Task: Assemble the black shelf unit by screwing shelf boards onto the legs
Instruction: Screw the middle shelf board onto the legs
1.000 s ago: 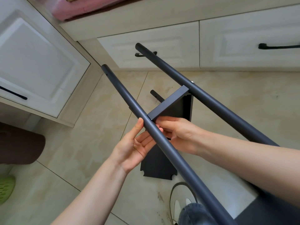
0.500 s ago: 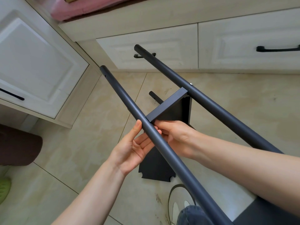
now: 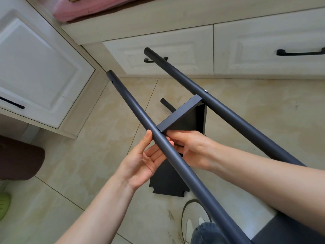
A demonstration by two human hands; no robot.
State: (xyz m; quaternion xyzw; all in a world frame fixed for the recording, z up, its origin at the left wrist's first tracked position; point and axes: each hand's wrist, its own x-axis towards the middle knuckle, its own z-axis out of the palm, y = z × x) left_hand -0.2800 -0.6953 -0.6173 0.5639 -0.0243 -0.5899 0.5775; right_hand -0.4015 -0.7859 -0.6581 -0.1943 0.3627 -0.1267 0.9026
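Observation:
Two long black legs run diagonally up through the view, the near leg (image 3: 133,110) and the far leg (image 3: 228,110). A black shelf board (image 3: 181,113) spans between them, and a silver screw (image 3: 206,90) shows on the far leg at the board's corner. My left hand (image 3: 144,159) holds the near leg just below the board, thumb on its left side and fingers passing under it. From the right, my right hand (image 3: 191,148) grips the board's near corner against that leg. What its fingertips hold is hidden.
A third leg (image 3: 167,104) and another black board (image 3: 167,182) lie on the tiled floor below. White drawers with black handles (image 3: 299,52) stand behind, with a white cabinet (image 3: 35,67) to the left. A brown cushion (image 3: 19,159) sits at left, and my shoe (image 3: 190,226) is at the bottom.
Hardly anything moved. Both hands keep the same hold at the joint of near leg and board, and the frame has shifted only slightly in view.

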